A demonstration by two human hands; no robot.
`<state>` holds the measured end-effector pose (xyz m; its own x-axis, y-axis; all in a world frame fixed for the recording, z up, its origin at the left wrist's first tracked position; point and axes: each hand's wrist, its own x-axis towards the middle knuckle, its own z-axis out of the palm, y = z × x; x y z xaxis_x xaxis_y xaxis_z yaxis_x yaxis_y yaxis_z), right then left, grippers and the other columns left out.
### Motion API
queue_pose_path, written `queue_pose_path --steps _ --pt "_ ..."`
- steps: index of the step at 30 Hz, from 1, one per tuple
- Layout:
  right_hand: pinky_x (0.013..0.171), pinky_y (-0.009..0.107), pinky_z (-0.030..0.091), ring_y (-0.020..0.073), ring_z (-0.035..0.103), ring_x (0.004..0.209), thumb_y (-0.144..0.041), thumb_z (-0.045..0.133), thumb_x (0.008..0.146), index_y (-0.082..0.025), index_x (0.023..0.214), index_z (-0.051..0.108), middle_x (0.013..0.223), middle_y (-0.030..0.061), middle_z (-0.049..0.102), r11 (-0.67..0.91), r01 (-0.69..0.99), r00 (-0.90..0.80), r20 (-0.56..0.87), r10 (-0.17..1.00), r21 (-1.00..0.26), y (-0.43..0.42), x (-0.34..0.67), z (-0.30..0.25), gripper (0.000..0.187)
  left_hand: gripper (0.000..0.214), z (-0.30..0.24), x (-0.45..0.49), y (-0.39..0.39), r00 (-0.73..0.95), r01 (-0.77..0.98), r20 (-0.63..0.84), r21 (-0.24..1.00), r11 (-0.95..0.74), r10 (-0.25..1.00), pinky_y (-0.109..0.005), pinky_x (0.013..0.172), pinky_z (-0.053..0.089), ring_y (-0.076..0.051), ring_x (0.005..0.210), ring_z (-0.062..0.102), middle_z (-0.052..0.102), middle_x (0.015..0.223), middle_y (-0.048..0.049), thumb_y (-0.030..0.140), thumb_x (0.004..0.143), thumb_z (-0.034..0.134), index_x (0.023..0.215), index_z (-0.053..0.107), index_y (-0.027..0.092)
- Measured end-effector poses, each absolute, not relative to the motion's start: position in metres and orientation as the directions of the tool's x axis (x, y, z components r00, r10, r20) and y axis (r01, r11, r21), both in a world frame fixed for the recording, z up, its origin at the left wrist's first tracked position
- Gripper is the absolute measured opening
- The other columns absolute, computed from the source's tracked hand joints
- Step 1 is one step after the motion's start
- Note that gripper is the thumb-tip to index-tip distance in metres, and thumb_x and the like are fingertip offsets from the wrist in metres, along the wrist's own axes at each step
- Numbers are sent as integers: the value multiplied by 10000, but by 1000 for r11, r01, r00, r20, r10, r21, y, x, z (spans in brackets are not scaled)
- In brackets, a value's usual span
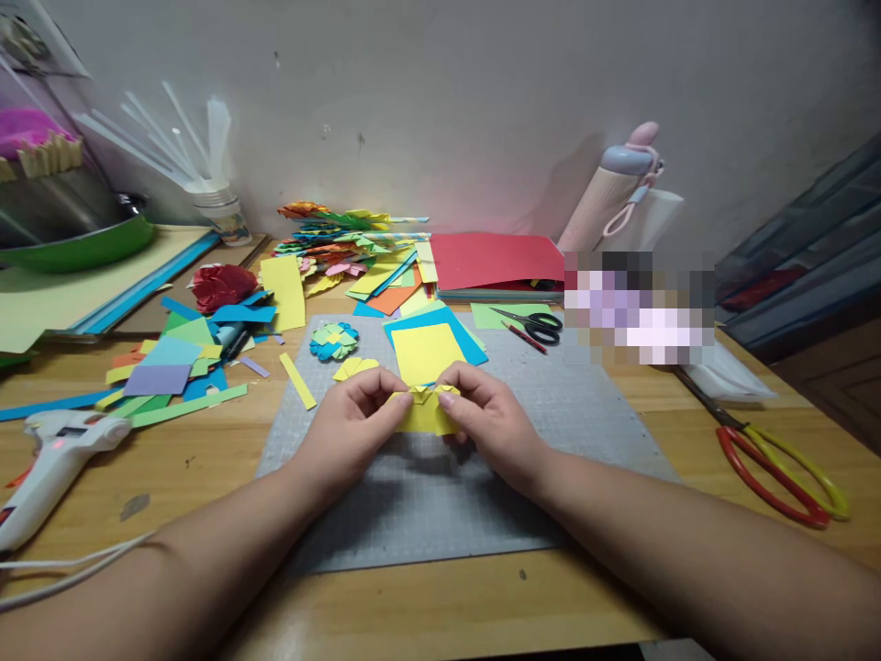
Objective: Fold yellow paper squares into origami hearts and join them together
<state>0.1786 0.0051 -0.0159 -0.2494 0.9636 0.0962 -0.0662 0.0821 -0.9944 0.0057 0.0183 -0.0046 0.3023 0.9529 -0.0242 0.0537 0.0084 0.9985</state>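
Pinching a small folded piece of yellow paper [427, 420] at the centre of the head view, the left hand [362, 408] and right hand [485, 404] are holding it just above a grey cutting mat [385, 523]. Thumbs are pressing near its upper edge, where little pointed folds are showing, and the fingertips are closing narrowly behind it, partly hidden. The work in hand looks like shaping or creasing those folds; the next move seems to be calling for even thumb pressure and a light grip, since thin paper could be slipping or creasing askew. Just beyond the hands, a yellow square sheet [430, 347] is lying on a blue sheet [472, 341], while a blue-and-green paper flower [334, 341] and a yellow scalloped piece [355, 369] are sitting left of centre. Black-handled scissors [543, 325] and a dark red pencil [525, 338] are resting right of centre. Around the mat, a wooden table [385, 610] is carrying a white glue gun [51, 468] at lower left, coloured paper scraps [161, 378] and a crumpled red paper rose [221, 287] above it, and red-and-yellow-handled scissors [740, 425] at right. Paper flowers [337, 243] are piling up at upper centre-left beside a red sheet [496, 260]; a pink bottle [602, 197] is leaning against the grey wall [427, 92] at upper right, near a pixelated patch that is hiding its contents.
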Motion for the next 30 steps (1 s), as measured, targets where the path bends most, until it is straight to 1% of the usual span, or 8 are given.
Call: queue_pose_path --steps 3,11,17,21,24,26,28,30 --pt "477 212 385 90 469 515 -335 583 823 -196 773 546 614 -53 481 119 -9 -256 117 960 -993 4 177 -19 153 169 -3 7 17 323 135 30 988 -78 946 -220 605 385 -114 648 496 574 690 8 301 781 628 714 594 150" --pt "503 230 378 105 450 533 -308 564 830 -200 697 552 602 -39 483 161 96 -214 138 967 -982 3 178 -16 172 157 0 9 17 329 103 -43 995 9 944 -237 604 388 -141 666 512 569 700 0 308 728 636 716 591 157" --pt "563 235 376 112 478 600 -248 560 824 -192 695 575 647 -29 533 282 177 -218 241 946 -943 2 176 -15 141 122 -2 7 18 365 170 -22 984 -43 931 -234 604 387 -128 646 487 557 682 5 266 749 594 704 579 154" --pt "567 244 379 116 482 590 -239 551 839 -195 695 573 633 -24 542 367 257 -231 312 922 -894 -4 175 -15 153 111 -2 9 14 343 244 49 960 -140 938 -235 603 398 -132 650 504 553 676 7 209 747 563 647 532 171" --pt "575 258 381 120 478 587 -230 532 858 -194 683 564 630 -15 536 443 308 -277 367 888 -842 -10 174 -15 181 138 -1 10 8 290 375 173 885 -277 941 -234 580 384 -128 614 497 537 628 14 161 729 559 604 502 179" --pt "584 265 386 122 478 590 -220 529 858 -194 678 560 637 -11 537 475 313 -288 395 872 -822 -12 173 -15 184 149 -2 11 5 269 420 257 836 -353 928 -240 587 381 -127 603 496 535 614 16 144 721 566 594 498 180" --pt "584 267 402 123 487 590 -227 542 847 -198 688 566 636 -12 539 431 286 -245 370 896 -856 -11 173 -16 163 139 -2 9 6 267 369 261 862 -349 928 -245 611 392 -133 621 507 550 632 9 157 727 580 602 520 177" --pt "564 262 435 122 507 578 -269 564 834 -201 718 575 637 -18 539 281 168 -192 249 949 -945 -8 174 -17 135 121 -3 8 10 279 218 154 951 -218 948 -250 631 406 -144 660 525 578 676 -5 213 747 593 636 569 171"
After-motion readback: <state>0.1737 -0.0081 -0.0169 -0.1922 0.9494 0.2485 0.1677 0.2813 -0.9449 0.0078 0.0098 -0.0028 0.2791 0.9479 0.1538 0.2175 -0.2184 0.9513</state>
